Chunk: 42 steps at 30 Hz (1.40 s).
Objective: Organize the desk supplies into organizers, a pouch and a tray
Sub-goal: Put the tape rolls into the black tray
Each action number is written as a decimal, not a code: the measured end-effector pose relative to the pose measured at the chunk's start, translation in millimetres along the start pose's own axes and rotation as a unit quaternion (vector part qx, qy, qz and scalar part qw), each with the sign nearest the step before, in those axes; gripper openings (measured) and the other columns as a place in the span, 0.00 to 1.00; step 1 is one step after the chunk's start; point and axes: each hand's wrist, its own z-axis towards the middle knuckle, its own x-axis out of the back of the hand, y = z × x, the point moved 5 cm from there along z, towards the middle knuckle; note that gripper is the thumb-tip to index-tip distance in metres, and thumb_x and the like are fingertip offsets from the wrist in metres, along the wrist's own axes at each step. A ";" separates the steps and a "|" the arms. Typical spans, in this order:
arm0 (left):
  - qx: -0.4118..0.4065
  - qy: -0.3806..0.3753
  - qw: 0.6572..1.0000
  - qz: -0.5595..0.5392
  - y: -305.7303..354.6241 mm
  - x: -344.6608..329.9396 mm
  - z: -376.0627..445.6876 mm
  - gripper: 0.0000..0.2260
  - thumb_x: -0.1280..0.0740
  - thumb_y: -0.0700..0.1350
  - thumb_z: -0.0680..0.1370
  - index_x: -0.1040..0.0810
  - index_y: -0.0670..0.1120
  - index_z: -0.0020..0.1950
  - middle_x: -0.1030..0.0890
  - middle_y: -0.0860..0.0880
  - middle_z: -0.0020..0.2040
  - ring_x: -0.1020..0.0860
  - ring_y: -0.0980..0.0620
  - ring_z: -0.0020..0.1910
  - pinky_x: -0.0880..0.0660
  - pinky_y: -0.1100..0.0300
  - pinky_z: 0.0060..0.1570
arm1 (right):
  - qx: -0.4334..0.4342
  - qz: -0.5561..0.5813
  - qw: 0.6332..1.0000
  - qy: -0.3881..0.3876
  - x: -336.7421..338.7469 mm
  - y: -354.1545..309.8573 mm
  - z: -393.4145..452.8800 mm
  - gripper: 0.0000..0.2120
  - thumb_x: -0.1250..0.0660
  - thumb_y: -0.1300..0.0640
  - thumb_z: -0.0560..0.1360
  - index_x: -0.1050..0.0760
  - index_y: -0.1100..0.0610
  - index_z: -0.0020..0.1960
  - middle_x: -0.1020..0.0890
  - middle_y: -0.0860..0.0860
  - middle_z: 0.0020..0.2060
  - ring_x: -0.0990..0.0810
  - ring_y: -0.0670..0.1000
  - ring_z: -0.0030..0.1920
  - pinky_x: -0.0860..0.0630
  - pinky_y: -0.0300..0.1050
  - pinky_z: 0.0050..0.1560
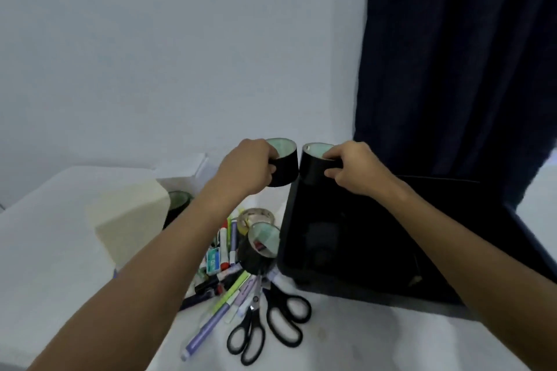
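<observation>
Nearest the camera, two pairs of black-handled scissors (265, 322) are seen lying on the white table (361, 340), their blades pointing into a heap of markers and pens (226, 280). Just behind the heap, a black tape roll (259, 250) is tipped on its side against a black tray (376, 250), and a clear tape roll (256, 217) lies behind it. A cream-coloured box (129, 220) stands to the left. Farther off, above the tray's far left corner, a black tape roll (283, 166) is gripped by the left hand (250, 169), and a second black roll (313, 166) is pinched by the right hand (352, 169). The two rolls are held side by side, almost touching.
</observation>
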 end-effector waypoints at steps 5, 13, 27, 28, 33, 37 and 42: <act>-0.048 -0.031 0.998 -0.022 48.2 -51.1 19.3 0.06 0.35 0.41 0.75 0.19 0.46 0.49 0.19 0.42 0.44 0.21 0.41 0.45 0.28 0.57 0.40 | -0.067 -0.024 0.997 0.030 4.1 62.9 -27.7 0.18 0.27 0.60 0.71 0.21 0.56 0.61 0.20 0.55 0.58 0.23 0.55 0.60 0.28 0.46 0.64; -0.047 -0.079 0.995 -0.034 66.7 -108.2 23.4 0.11 0.36 0.39 0.74 0.20 0.42 0.55 0.19 0.42 0.51 0.21 0.41 0.51 0.29 0.59 0.44 | -0.132 -0.080 0.988 0.008 -38.5 84.0 -40.9 0.16 0.30 0.60 0.72 0.21 0.57 0.59 0.21 0.58 0.57 0.21 0.58 0.58 0.25 0.46 0.59; 0.007 -0.117 0.993 0.017 67.9 -159.8 17.2 0.11 0.40 0.36 0.76 0.24 0.38 0.57 0.23 0.40 0.56 0.21 0.42 0.52 0.24 0.52 0.49 | -0.200 -0.060 0.972 -0.105 -63.3 99.0 -30.2 0.13 0.38 0.65 0.75 0.27 0.67 0.59 0.24 0.60 0.48 0.22 0.61 0.56 0.27 0.47 0.49; 0.003 -0.117 0.993 0.030 69.5 -160.7 15.7 0.11 0.40 0.36 0.76 0.25 0.38 0.57 0.23 0.41 0.56 0.21 0.42 0.52 0.25 0.53 0.48 | -0.215 -0.074 0.965 -0.128 -66.6 98.4 -32.3 0.14 0.37 0.64 0.75 0.28 0.66 0.60 0.25 0.59 0.47 0.22 0.60 0.56 0.27 0.46 0.50; -0.017 -0.121 0.989 0.080 77.2 -166.8 9.1 0.10 0.40 0.35 0.77 0.26 0.37 0.58 0.26 0.39 0.59 0.22 0.41 0.53 0.25 0.52 0.48 | -0.297 -0.058 0.942 -0.147 -77.3 103.3 -29.7 0.17 0.38 0.62 0.77 0.31 0.63 0.66 0.25 0.60 0.62 0.24 0.58 0.61 0.27 0.46 0.56; -0.029 -0.099 0.990 0.091 79.1 -164.7 9.1 0.10 0.40 0.33 0.76 0.25 0.37 0.55 0.24 0.40 0.56 0.22 0.41 0.52 0.26 0.53 0.44 | -0.276 -0.040 0.956 -0.089 -76.5 106.2 -29.6 0.16 0.41 0.64 0.77 0.30 0.64 0.64 0.24 0.62 0.58 0.22 0.59 0.53 0.27 0.46 0.45; -0.012 -0.103 0.992 0.072 74.1 -170.5 10.3 0.10 0.39 0.35 0.77 0.26 0.37 0.58 0.27 0.40 0.59 0.24 0.42 0.54 0.27 0.53 0.48 | -0.226 -0.092 0.967 -0.076 -78.6 105.8 -30.9 0.14 0.41 0.68 0.76 0.29 0.66 0.61 0.24 0.62 0.56 0.22 0.59 0.53 0.27 0.46 0.43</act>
